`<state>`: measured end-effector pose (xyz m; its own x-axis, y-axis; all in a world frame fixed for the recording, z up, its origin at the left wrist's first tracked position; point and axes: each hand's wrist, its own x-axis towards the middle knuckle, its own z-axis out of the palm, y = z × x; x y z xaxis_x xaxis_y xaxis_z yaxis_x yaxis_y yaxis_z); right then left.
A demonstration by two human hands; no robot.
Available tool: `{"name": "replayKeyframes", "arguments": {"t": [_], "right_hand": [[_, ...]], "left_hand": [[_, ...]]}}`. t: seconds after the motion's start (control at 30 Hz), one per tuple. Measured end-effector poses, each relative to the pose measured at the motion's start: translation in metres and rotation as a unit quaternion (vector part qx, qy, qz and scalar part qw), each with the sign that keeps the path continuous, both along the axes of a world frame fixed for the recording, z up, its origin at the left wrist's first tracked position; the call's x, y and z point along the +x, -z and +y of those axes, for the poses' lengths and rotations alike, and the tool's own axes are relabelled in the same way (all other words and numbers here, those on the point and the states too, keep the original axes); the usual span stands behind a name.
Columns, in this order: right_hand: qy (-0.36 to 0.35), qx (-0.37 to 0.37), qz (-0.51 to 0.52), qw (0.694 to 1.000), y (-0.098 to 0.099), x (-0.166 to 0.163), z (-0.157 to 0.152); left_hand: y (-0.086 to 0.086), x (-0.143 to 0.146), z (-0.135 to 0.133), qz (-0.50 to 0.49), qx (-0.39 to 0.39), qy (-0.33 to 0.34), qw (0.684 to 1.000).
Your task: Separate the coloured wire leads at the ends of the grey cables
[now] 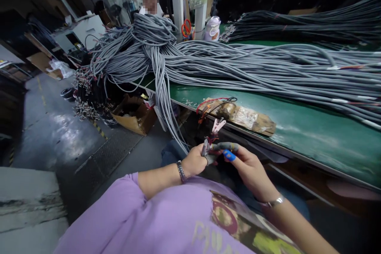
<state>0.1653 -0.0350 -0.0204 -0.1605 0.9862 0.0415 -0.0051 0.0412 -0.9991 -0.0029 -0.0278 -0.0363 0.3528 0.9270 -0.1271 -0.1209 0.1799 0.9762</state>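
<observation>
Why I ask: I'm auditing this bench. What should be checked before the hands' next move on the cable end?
1. Left hand holds the grey sheathed cable end: ok.
2. Right hand pinches the same end, with a blue rubber finger cot on one finger: ok.
3. Which thin wire is pinched: cannot tell, too small.
4. Pink plastic clip at the table edge is clear of the hands: cannot tell.
5. Big grey cable pile is settled on the green table: not ok, strands hang over the edge.

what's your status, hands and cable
Left hand and right hand both shut on cable end. Pink clip just above. Cable pile on table beyond.
</observation>
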Motion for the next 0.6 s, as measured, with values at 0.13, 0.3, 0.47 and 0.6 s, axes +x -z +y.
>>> {"name": "replayKeyframes", "arguments": {"t": [0.13,0.3,0.47,0.6], "right_hand": [[-0.066,0.117,-0.069,0.989,-0.006,-0.013,-0.009],[-0.056,0.076,-0.044,0.995,-0.001,-0.023,-0.012],[-0.022,-0.013,0.017,1.0,0.005,-0.022,-0.015],[0.02,-0.02,0.043,0.999,0.007,-0.019,-0.012]], "left_hand": [[0.004,-0.002,-0.005,0.029,0.106,0.016,0.994],[-0.003,-0.013,-0.008,0.072,0.132,0.06,0.987],[-0.015,-0.024,-0.008,0.039,0.047,0.112,0.992],[-0.023,-0.033,-0.001,-0.029,0.004,-0.026,0.999]]}}
